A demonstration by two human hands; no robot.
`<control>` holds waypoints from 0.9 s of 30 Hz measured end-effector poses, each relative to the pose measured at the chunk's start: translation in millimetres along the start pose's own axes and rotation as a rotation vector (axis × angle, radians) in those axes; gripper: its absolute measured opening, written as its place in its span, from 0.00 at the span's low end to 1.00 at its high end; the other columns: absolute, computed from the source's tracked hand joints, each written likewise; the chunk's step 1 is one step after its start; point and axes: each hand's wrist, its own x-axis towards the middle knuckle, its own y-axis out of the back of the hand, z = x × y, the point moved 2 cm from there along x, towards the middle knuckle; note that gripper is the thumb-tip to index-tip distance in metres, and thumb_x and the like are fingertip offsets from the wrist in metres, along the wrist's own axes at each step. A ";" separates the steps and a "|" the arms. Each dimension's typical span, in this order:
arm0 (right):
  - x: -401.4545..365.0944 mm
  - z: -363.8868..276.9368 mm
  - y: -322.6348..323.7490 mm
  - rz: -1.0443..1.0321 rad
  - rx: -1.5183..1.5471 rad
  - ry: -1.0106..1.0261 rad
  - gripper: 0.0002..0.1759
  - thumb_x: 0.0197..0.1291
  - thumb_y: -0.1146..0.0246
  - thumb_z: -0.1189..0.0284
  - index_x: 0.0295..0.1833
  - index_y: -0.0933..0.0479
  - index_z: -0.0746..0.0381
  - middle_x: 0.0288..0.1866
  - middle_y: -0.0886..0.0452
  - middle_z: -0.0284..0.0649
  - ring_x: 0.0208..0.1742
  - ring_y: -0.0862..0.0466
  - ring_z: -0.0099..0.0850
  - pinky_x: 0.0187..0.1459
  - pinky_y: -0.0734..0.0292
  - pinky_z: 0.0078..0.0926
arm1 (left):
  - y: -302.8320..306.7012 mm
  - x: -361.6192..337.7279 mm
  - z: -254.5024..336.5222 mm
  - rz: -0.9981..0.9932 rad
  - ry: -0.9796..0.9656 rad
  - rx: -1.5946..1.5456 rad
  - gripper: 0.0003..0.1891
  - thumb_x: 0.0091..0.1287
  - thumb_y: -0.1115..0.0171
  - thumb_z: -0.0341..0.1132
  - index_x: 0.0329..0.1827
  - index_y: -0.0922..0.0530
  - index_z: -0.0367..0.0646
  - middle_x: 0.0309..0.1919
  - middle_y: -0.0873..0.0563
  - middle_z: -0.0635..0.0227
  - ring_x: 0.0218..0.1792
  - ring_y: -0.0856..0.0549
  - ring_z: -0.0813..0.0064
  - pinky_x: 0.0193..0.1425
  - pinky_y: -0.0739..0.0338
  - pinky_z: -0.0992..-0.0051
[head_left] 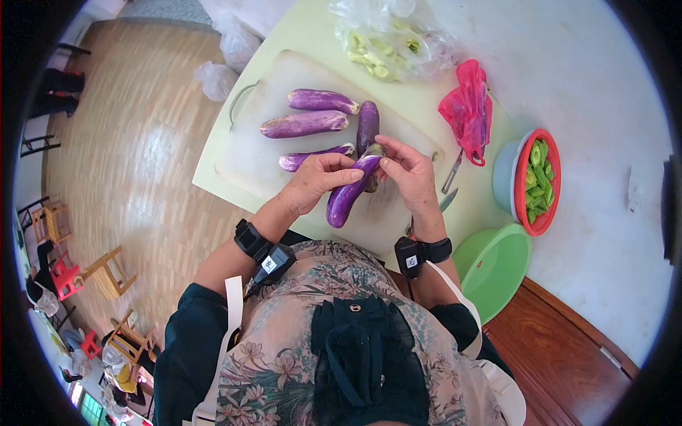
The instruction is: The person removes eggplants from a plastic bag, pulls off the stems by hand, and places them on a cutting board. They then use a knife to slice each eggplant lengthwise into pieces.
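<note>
A purple eggplant [347,201] is held over the near part of a white cutting board [245,153]. My left hand [317,182] is closed around its middle, thumb on top. At its stem end, the fingers of my right hand [408,170] pinch the greenish cap [374,150]. Just beyond, another eggplant [367,124] lies on the board, partly hidden behind the held one. To the left rest three more: an upper eggplant [321,100], a middle eggplant [304,124] and a lower eggplant [305,159] partly covered by my left hand.
A knife [449,199] lies right of my right hand. Near it are a pink plastic bag [469,110], a red basket [555,206] of cut green peppers in a blue bowl [506,174], and a green basin [497,266]. Clear bags [398,42] lie at the back.
</note>
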 end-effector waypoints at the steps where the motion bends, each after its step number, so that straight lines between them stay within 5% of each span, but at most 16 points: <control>1: -0.4 -1.3 -0.5 -0.004 0.025 -0.005 0.19 0.58 0.41 0.80 0.57 0.25 0.69 0.35 0.19 0.35 0.32 0.22 0.19 0.34 0.24 0.18 | -0.1 -0.3 -0.5 0.001 0.000 -0.001 0.16 0.61 0.31 0.38 0.46 0.19 0.37 0.38 0.17 0.71 0.39 0.20 0.82 0.46 0.25 0.80; 13: -7.7 2.6 0.0 0.029 -0.131 -0.008 0.16 0.52 0.43 0.83 0.47 0.20 0.70 0.32 0.19 0.35 0.28 0.20 0.20 0.31 0.22 0.18 | -2.3 -2.5 -8.3 0.030 0.029 0.144 0.20 0.56 0.27 0.41 0.43 0.17 0.34 0.33 0.15 0.69 0.32 0.20 0.84 0.38 0.26 0.82; 27: -16.7 12.1 4.2 -0.004 -0.067 -0.063 0.17 0.53 0.48 0.84 0.48 0.21 0.71 0.33 0.20 0.37 0.27 0.20 0.22 0.31 0.21 0.19 | 5.5 -2.6 -23.0 -0.068 0.199 -0.166 0.15 0.59 0.29 0.37 0.42 0.17 0.34 0.33 0.14 0.67 0.30 0.17 0.83 0.36 0.23 0.83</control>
